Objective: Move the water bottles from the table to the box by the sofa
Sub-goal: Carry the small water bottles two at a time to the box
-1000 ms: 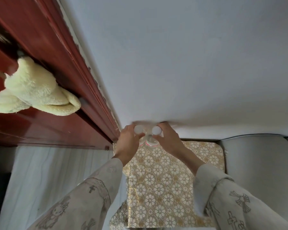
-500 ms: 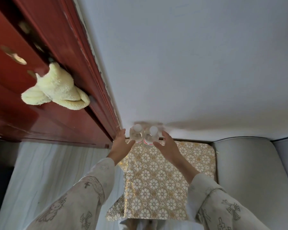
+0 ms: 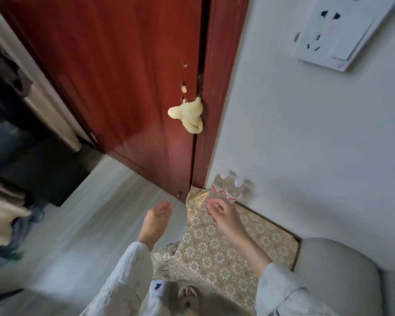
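Observation:
Two clear water bottles with white caps and red-and-white labels stand upright side by side at the far corner of the box, against the white wall. The box is draped in a gold floral cloth. My right hand hovers just in front of the bottles, fingers loosely curled, holding nothing. My left hand hangs left of the box over the floor, open and holding nothing. Both hands are apart from the bottles.
A grey sofa arm adjoins the box on the right. A red wooden door with a yellow cloth on its handle stands behind. A wall socket panel is at upper right. My feet in slippers are below.
Both hands have let go of the two bottles and drawn back toward me; the bottles now stand alone on the box. The view has swung up and left toward the door.

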Tool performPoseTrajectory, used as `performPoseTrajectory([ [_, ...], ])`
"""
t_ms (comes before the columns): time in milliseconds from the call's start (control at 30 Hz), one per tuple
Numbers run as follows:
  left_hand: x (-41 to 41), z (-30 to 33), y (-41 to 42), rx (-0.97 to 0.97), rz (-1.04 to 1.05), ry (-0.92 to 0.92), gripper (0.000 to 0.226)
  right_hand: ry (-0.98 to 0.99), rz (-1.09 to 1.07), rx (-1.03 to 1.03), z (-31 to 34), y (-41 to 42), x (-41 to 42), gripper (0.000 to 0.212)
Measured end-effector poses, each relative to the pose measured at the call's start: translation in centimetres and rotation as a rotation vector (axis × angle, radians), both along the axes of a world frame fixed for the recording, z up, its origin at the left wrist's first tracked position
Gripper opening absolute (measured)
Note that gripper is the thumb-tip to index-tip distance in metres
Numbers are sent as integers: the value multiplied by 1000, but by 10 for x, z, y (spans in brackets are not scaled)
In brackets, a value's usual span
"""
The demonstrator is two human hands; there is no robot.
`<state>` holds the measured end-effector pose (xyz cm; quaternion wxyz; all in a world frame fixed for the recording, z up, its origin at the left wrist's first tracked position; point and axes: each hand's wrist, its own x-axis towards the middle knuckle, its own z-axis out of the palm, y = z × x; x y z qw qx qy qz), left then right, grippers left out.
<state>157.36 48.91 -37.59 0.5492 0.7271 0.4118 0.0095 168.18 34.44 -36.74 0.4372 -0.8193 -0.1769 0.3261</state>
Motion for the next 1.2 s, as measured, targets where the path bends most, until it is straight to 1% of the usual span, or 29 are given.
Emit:
performPoseTrajectory([
  [100, -67, 10, 3, -60, 243, -65, 29, 34, 99, 51, 13, 22, -36, 24],
  [267, -190, 17, 7, -98, 660, -156, 26, 64, 406, 62, 24, 78, -123, 22],
  [367, -270, 27, -3, -68, 914, -223, 22, 67, 603, 57, 23, 110, -193, 19],
  [433, -327, 32, -17, -32, 1045, -239, 20, 68, 746, 67, 23, 124, -251, 15],
  [500, -372, 36, -31, -13, 1112, -233, 18, 69, 845, 71, 24, 130, -299, 12],
  [633, -498, 44, -74, 44, 1309, -250, 16, 80, 1103, 79, 32, 127, -435, 14],
  [733, -588, 49, -108, 95, 1434, -232, 13, 90, 1274, 113, 45, 116, -536, 11],
  [867, -696, 63, -155, 180, 1598, -210, 13, 158, 1464, 173, 64, 98, -666, 14],
  [933, -741, 73, -178, 212, 1687, -204, 14, 165, 1561, 203, 74, 89, -723, 17],
  [1033, -798, 82, -209, 239, 1820, -189, 13, 175, 1705, 251, 88, 76, -797, 15],
  [1200, -875, 91, -242, 277, 2011, -172, 13, 217, 1907, 268, 103, 62, -908, 15],
])
